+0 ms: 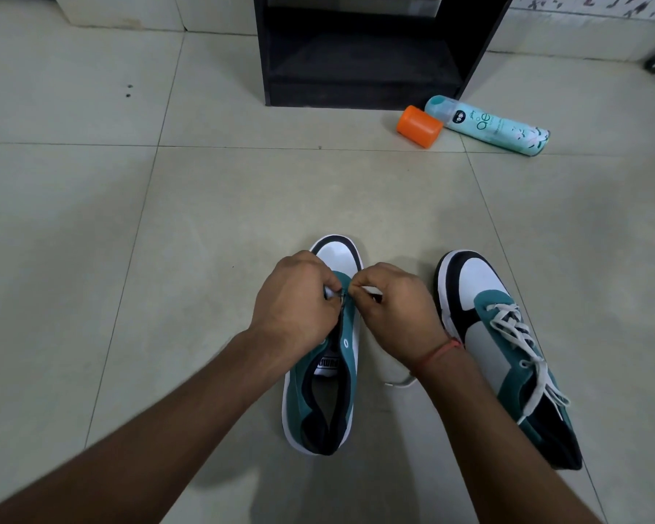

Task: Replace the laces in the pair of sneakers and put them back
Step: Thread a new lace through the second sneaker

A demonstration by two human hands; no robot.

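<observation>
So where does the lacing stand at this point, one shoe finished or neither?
One looks done: the teal-and-white sneaker on the right carries a full white lace. In hand: the left hand and right hand pinch something at the front eyelets of the unlaced teal sneaker, upper eyelets bare. Left: finishing that lacing and putting both away, perhaps in the black shelf unit.

Cloth, rubber, tile and plastic under my hands

The sneaker I work on (320, 387) has matt teal suede-like cloth, a smooth, slightly glossy white toe and a smooth white sole rim; the laced sneaker (507, 353) shows the same, with flat woven white laces (522, 346). The floor (167, 221) is smooth pale tile with a dull sheen. The orange cap (418, 126) looks like glossy plastic, the spray can (488, 124) smooth and printed, the cabinet (363, 51) matt black board.
</observation>
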